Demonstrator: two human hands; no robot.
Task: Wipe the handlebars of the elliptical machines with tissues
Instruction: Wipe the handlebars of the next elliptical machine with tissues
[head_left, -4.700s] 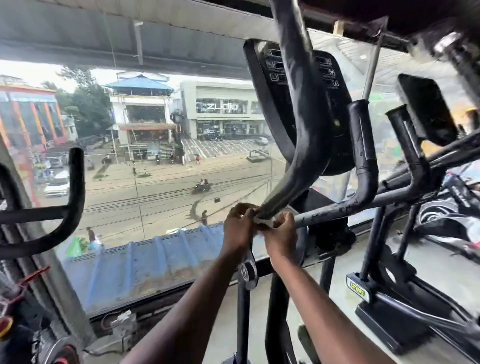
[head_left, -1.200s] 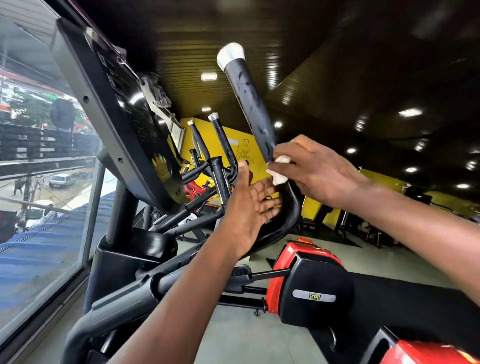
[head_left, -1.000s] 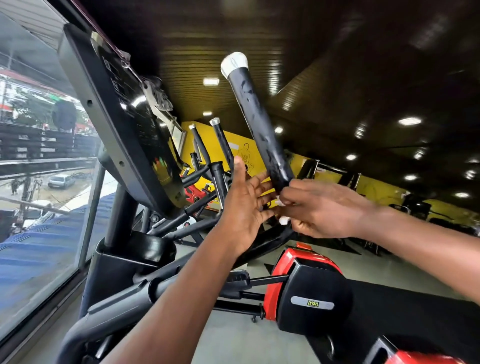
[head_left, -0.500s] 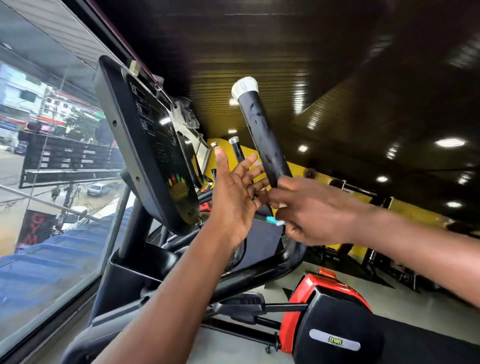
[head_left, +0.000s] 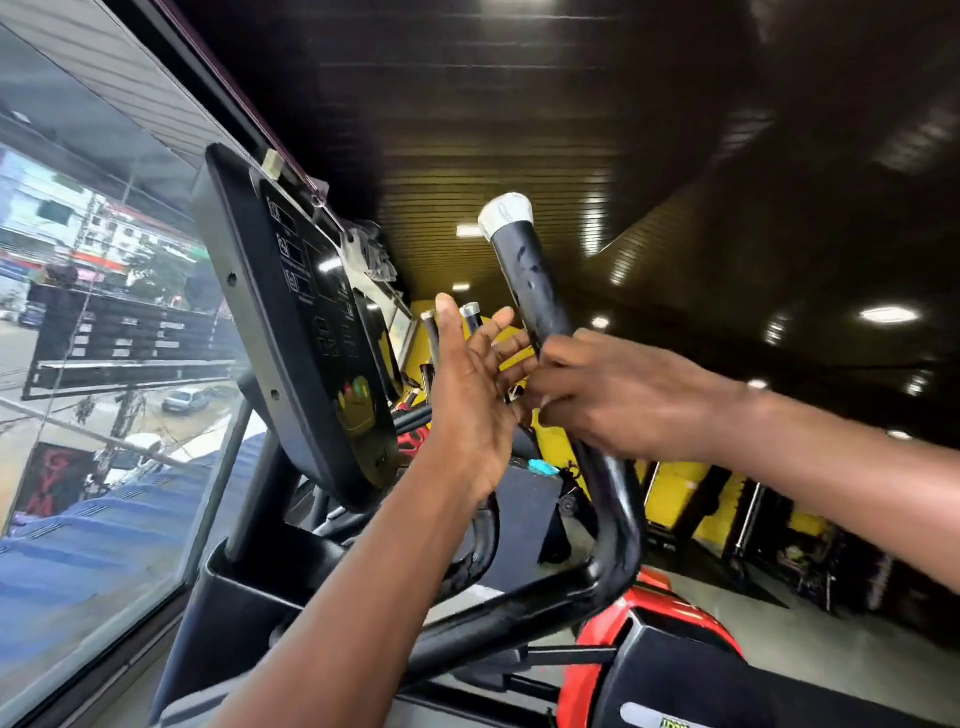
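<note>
Left hand (head_left: 475, 410): fingers spread, palm beside the handlebar (head_left: 535, 291). Right hand (head_left: 613, 400): fingers curled against the handlebar; any held item is not discernible.

A commercial gym, upstairs beside a street-facing window (head_left: 104, 364). Marked by an elliptical's black handlebar (head_left: 535, 280) and console (head_left: 306, 332), more handlebars (head_left: 470, 317) lined up behind, a red-shrouded machine (head_left: 623, 629) (logo unreadable), yellow walls (head_left: 670, 488), and a dark slatted ceiling (head_left: 519, 130) with spotlights.

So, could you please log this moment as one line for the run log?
left hand: open, beside handlebar | right hand: curled round handlebar | tissue: not visible | console: left of hands
</note>
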